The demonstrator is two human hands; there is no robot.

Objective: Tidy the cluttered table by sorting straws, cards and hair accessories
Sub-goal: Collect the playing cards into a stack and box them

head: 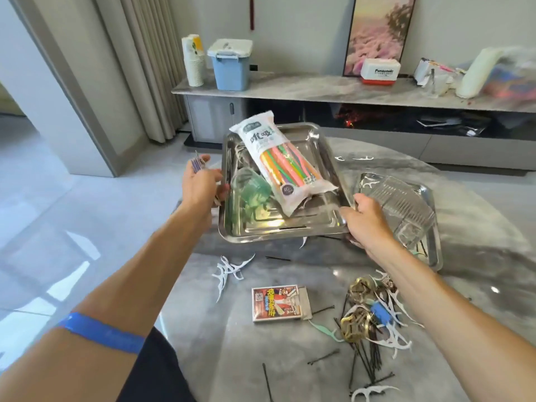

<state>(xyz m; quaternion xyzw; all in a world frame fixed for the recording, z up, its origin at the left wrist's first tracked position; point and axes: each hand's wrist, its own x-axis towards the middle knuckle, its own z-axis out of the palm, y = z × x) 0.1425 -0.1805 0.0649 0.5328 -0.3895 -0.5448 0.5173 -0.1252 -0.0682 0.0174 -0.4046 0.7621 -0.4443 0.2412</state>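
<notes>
Both hands clamp the steel tray (278,227) by its side rims.
Left hand (203,184) also pinches thin sticks; right hand (368,221) grips the right rim. Straw packet (278,161) lies inside, above the tabletop (237,358).
</notes>
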